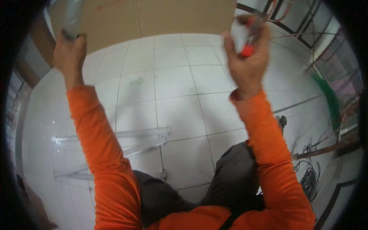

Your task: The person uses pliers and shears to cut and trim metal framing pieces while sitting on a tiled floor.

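My left hand (71, 53) is raised at the upper left, its fingers wrapped round a long pale grey bar (74, 17) that runs up out of the picture. My right hand (251, 67) is raised at the upper right, closed round a hand tool (253, 36) with red and grey parts. Motion blur hides what kind of tool it is. Behind both hands stands a large brown cardboard sheet (184, 17), apart from the right hand's fingers as far as I can see.
Thin silvery strips (111, 135) lie on the white tiled floor (180, 111) beside my left forearm. A tangle of dark cable (309, 178) lies at the right, near a rusty bar (318, 150). Green material (325, 96) and a metal frame edge the right side.
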{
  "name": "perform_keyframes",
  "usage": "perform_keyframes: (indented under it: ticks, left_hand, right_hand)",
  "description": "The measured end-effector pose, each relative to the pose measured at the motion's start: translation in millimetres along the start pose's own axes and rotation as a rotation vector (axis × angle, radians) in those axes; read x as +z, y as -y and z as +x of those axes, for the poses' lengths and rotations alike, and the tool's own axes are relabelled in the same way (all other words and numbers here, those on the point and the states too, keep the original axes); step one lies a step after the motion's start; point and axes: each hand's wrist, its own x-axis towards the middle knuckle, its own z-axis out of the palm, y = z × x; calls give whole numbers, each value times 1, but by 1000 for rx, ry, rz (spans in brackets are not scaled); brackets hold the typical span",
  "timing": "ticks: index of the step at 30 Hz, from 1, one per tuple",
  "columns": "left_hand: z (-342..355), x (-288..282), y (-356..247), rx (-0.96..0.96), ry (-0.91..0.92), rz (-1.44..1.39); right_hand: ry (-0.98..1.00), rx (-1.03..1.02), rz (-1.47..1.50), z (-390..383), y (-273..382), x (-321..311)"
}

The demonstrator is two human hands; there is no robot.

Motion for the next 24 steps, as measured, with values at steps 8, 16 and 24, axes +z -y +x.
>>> perform_keyframes:
  ticks: [8, 16, 24]
  left_hand:
    - [-7, -4, -25, 555, -22, -237]
    - [-4, -20, -35, 829, -229, -270]
    - [-21, 18, -59, 0, -138, -1209]
  right_hand:
    - [328, 8, -286, 35, 10, 12]
    - [523, 396, -115, -68, -23, 44]
    - [348, 931, 803, -30, 38, 85]
